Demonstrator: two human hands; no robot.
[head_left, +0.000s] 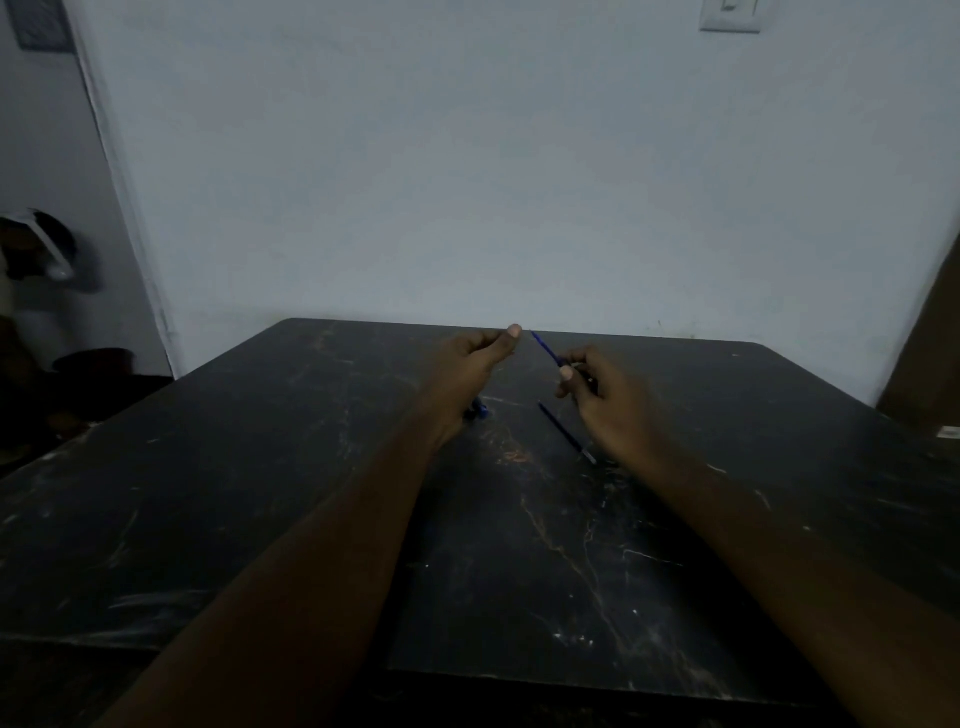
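My right hand (605, 395) pinches a thin blue pen refill (545, 349) whose tip points up and to the left, above the dark table (260, 493). My left hand (475, 358) is raised a little to the left of that tip, fingers curled with the thumb against them; whether it holds anything small I cannot tell. A second thin dark pen part (566, 434) lies on the table below my right hand. A small blue piece (480, 410) sits on the table, partly hidden behind my left wrist.
The scratched black table runs to a pale wall (493, 182) at its far edge. A brown board (930, 353) leans at the right. Dark objects (36, 254) stand in the dim area left of the table. A light switch (732, 13) is high on the wall.
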